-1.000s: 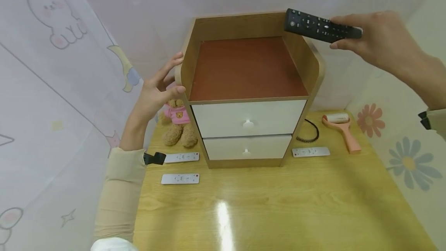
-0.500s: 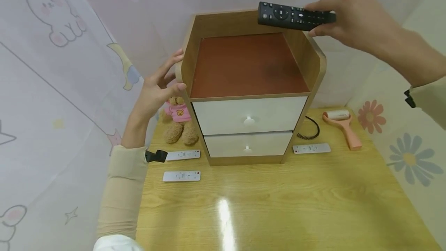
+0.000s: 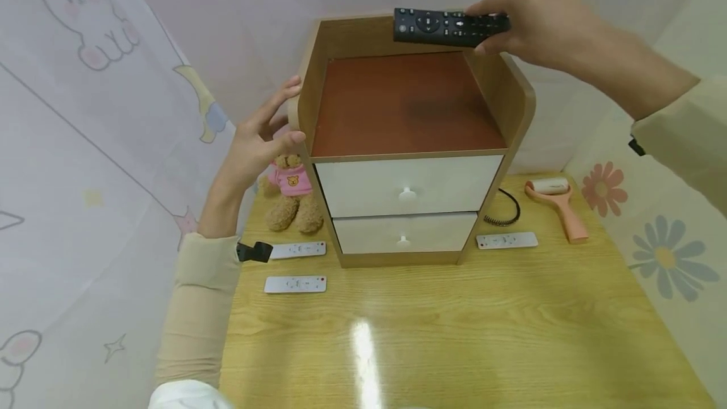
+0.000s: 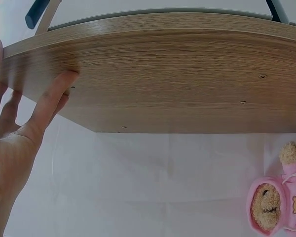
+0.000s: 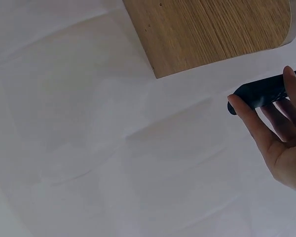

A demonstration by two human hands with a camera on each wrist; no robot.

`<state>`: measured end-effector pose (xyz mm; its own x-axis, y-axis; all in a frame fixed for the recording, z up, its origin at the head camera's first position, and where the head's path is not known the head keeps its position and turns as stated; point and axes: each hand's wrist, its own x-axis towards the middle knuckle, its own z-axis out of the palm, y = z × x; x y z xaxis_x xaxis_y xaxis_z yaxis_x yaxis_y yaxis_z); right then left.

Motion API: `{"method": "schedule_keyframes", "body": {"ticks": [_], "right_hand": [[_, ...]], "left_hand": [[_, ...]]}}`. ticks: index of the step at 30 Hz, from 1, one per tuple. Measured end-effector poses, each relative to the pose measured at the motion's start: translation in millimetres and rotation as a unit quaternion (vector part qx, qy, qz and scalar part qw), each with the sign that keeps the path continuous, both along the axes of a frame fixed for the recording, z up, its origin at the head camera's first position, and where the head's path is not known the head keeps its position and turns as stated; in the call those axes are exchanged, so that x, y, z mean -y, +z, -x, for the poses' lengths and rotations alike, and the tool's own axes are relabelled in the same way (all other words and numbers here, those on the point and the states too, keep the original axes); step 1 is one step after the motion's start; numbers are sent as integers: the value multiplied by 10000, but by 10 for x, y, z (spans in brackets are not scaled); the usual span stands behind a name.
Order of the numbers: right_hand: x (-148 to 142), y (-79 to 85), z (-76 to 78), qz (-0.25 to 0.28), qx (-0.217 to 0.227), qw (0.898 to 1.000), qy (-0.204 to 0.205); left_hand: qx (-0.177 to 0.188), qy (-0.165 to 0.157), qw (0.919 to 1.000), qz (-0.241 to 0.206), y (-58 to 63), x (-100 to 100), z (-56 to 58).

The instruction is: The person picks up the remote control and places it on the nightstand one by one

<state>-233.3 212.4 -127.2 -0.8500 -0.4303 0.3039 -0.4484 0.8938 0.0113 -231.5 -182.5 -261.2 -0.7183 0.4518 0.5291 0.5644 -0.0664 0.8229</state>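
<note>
My right hand pinches a black remote control near one end. The remote is held level above the red-brown top of a small wooden cabinet, buttons towards the head camera. In the right wrist view the same remote sits between thumb and fingers, apart from the cabinet's side panel. With fingers spread, my left hand touches the cabinet's left side near its upper front edge. The left wrist view has its fingertips against the wood panel. Two white drawers with round knobs are closed.
Left of the cabinet sits a teddy bear in pink. Two white remotes lie on the table at left. At right are a third white remote, a black coiled cord and an orange lint roller.
My right hand has carried the black remote leftwards, from beyond the cabinet's right side to over its top. The left hand stays at the cabinet's left side.
</note>
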Motion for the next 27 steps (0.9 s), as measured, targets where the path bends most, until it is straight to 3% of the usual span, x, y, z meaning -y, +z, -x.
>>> {"method": "schedule_keyframes", "body": {"ticks": [9, 14, 18, 24, 27], "right_hand": [[154, 6, 134, -207, 451, 9986, -195], [239, 6, 184, -264, 423, 9985, 209], [299, 33, 227, -380, 477, 9979, 231], [394, -14, 302, -662, 891, 9938, -25], [444, -47, 332, -686, 987, 9927, 131]], "left_hand": [[-311, -72, 9995, -42, -5, -69, -9], [-484, -8, 9988, -41, -35, -113, -33], [-421, 77, 9991, -10, -34, -106, 3], [-245, 58, 9997, -30, -134, -33, 97], [-199, 73, 9998, -59, -150, -21, 87]]}}
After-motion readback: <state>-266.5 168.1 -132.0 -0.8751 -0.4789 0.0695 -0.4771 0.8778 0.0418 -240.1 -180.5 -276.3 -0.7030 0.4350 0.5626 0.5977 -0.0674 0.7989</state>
